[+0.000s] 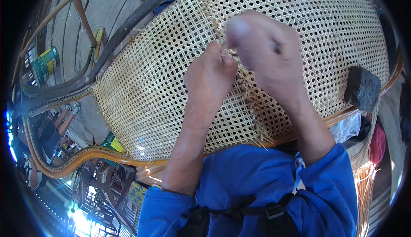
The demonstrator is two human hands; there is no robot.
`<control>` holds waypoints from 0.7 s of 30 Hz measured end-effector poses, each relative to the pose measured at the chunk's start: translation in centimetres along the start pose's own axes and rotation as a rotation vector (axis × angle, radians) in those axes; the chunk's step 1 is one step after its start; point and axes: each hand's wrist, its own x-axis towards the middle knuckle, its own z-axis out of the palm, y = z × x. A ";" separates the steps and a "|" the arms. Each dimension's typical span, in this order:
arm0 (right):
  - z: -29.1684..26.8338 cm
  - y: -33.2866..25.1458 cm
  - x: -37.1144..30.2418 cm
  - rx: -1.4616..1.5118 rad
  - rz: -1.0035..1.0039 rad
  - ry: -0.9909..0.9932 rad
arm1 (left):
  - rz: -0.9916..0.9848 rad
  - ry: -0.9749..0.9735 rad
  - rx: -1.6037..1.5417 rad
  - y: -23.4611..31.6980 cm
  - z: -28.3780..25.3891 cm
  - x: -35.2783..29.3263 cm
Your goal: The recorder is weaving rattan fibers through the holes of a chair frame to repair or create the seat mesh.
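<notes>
Over the seam (249, 95) of a cane panel (338, 35), both hands at work side by side; panel spread before the wearer, open square mesh left of the seam, denser holed weave right of it; loose cane ends stick out along the join.

Left hand (209, 69): on or just above the mesh beside the seam; grip closed, fingers curled under, thumb against the index finger; cannot tell whether a strand is pinched. Right hand (270, 55): just right of and above the left, blurred; fingers curled; cannot tell how tight the grip is, or what it has hold of.

Block (363, 89), dark and rough, at the panel's right edge, near the frame (79, 156); frame brown, curved, along the panel's near edge; clear bag (346, 128) beyond it; green can (46, 65) far left.
</notes>
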 end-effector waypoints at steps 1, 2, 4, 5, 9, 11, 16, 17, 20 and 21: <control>0.8 0.4 0.8 -0.147 -0.069 -0.130 | 0.100 0.014 -0.019 -0.3 -0.1 -0.1; 1.6 0.8 1.5 -0.292 -0.139 -0.264 | 0.198 0.031 -0.038 -0.7 -0.2 -0.3; 2.4 1.2 2.4 -0.348 -0.088 -0.341 | 0.174 0.055 -0.122 -1.3 -0.2 -0.8; 2.3 1.3 2.6 -0.295 -0.067 -0.313 | 0.155 0.038 -0.228 -1.7 -0.7 -1.2; 1.9 0.7 1.8 -0.231 0.071 -0.277 | 0.195 0.137 -0.128 -4.2 -0.4 -6.0; 1.9 0.0 1.6 -0.166 0.134 -0.241 | 0.180 0.118 -0.063 -4.4 -0.8 -7.9; 2.0 0.7 0.2 -0.141 0.005 -0.160 | 0.072 -0.011 0.020 -4.9 0.0 -8.5; 2.0 0.5 0.9 -0.082 0.080 -0.186 | 0.071 -0.012 0.013 -5.4 0.2 -8.2; 2.6 0.5 0.5 -0.023 0.101 -0.139 | 0.263 0.256 0.049 -6.2 0.5 -8.5; 2.6 0.8 0.0 -0.042 0.063 -0.112 | 0.193 0.159 -0.094 -6.1 0.5 -8.5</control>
